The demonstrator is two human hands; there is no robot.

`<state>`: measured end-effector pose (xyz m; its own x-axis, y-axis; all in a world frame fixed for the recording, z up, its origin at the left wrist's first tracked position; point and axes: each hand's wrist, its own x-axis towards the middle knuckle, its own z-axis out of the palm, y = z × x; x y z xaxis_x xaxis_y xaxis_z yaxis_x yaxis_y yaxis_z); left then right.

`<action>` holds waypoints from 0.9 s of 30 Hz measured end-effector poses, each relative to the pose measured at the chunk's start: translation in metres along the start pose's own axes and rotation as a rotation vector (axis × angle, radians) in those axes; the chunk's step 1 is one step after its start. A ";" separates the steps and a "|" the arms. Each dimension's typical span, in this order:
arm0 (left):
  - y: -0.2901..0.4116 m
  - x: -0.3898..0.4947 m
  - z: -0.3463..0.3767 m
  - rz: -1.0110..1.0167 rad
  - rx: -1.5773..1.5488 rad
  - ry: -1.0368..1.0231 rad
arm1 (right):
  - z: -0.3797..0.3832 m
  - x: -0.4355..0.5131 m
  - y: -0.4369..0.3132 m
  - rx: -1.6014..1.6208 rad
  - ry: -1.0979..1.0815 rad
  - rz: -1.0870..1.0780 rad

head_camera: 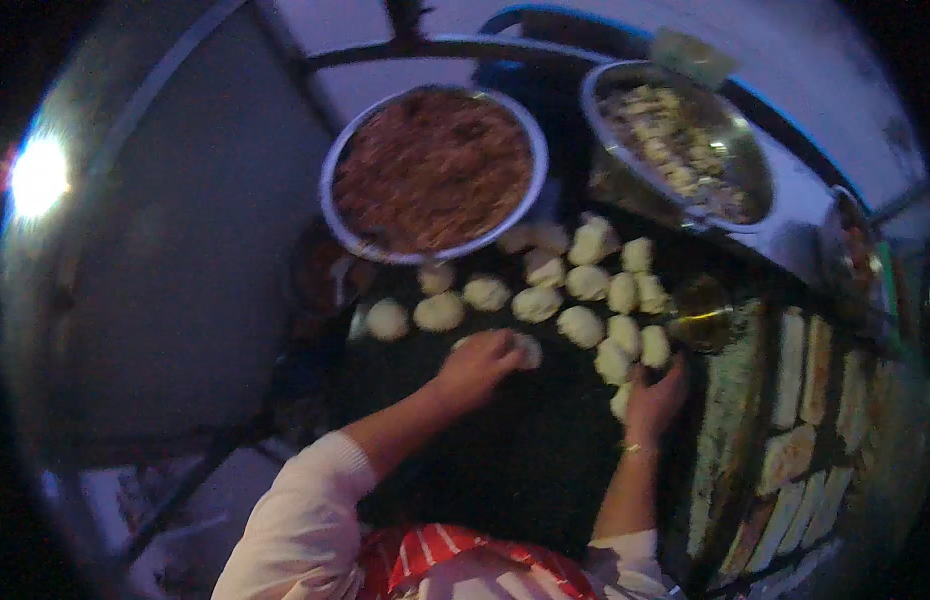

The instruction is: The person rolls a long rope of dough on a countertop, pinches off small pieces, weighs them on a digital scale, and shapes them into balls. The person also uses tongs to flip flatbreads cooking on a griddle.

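My left hand [476, 369] is curled over a piece of pale dough [529, 351] on the dark work surface [502, 465]; part of the dough shows past the fingers. At the right, my right hand [660, 394] has its thumb and fingers about the lower end of a dough ball [655, 345]. Another dough ball [619, 402] lies just left of that wrist, partly hidden. Several more dough balls, such as a round one [536, 304] in the middle and one at the left end [388, 319], spread beyond both hands. Blur hides the fingertips.
A large bowl of reddish-brown filling [435, 172] stands behind the dough. Farther right, a tilted metal bowl [735, 135] holds pale pieces. A small bowl with yellowish liquid [701, 311] sits right of the dough. Flat, long pieces [789, 367] lie on a griddle-like surface at the right.
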<state>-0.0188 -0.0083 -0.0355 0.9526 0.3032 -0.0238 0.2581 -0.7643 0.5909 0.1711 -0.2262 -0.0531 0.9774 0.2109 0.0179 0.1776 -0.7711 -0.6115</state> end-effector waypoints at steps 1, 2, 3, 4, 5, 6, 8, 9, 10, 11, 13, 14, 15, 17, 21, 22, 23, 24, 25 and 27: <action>-0.004 0.000 -0.005 -0.035 -0.079 0.051 | -0.002 -0.017 -0.004 0.130 -0.127 0.148; -0.018 -0.002 0.001 0.006 -0.042 0.237 | 0.003 -0.038 0.002 0.065 -0.102 0.057; -0.005 0.006 -0.011 -0.111 0.228 0.300 | 0.010 -0.050 0.011 -0.008 -0.082 -0.013; -0.013 0.009 -0.012 -0.226 0.230 0.463 | 0.010 -0.055 0.008 -0.084 -0.104 -0.060; -0.018 0.016 -0.010 -0.339 0.177 0.561 | 0.008 -0.057 0.007 -0.161 -0.129 -0.107; -0.013 0.016 -0.014 -0.315 0.281 0.467 | 0.006 -0.056 0.006 -0.084 -0.175 -0.075; 0.001 0.013 -0.015 -0.204 0.338 0.358 | 0.001 -0.047 0.006 0.112 -0.430 0.081; 0.009 0.011 -0.014 -0.121 0.302 0.341 | 0.001 -0.042 0.003 0.220 -0.566 0.150; 0.015 0.010 -0.010 -0.042 0.257 0.316 | -0.012 -0.045 -0.021 0.301 -0.458 0.101; 0.018 0.010 -0.004 -0.028 0.238 0.318 | -0.011 -0.039 -0.033 0.508 -0.397 0.067; 0.026 0.010 0.009 0.000 0.196 0.321 | -0.012 -0.025 -0.053 0.914 -0.260 -0.002; 0.028 0.011 0.015 0.043 0.135 0.319 | -0.006 -0.010 -0.053 0.904 -0.196 -0.046; 0.031 0.013 0.019 0.057 0.119 0.273 | 0.000 0.010 -0.048 0.890 -0.128 -0.089; 0.039 0.005 0.022 0.058 0.097 0.185 | -0.012 0.055 -0.042 0.428 0.039 -0.218; 0.057 -0.009 0.027 0.133 0.070 0.100 | -0.002 0.142 0.017 -0.345 -0.188 -0.010; 0.057 -0.013 0.030 0.138 0.062 0.088 | 0.005 0.156 0.034 -0.707 -0.313 -0.256; 0.053 -0.019 0.032 0.130 0.051 0.070 | 0.015 0.162 0.047 -1.058 -0.451 -0.521; 0.050 -0.028 0.037 0.112 0.034 0.056 | 0.022 0.163 0.053 -0.923 -0.512 -0.446; 0.051 -0.032 0.036 0.085 0.033 0.041 | 0.023 0.172 0.053 -0.788 -0.551 -0.365; 0.051 -0.041 0.031 0.043 0.028 0.006 | 0.024 0.178 0.064 -0.746 -0.578 -0.335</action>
<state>-0.0401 -0.0773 -0.0294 0.9621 0.2728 0.0058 0.2213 -0.7925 0.5683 0.3542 -0.2240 -0.1078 0.6928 0.5933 -0.4098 0.6543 -0.7562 0.0113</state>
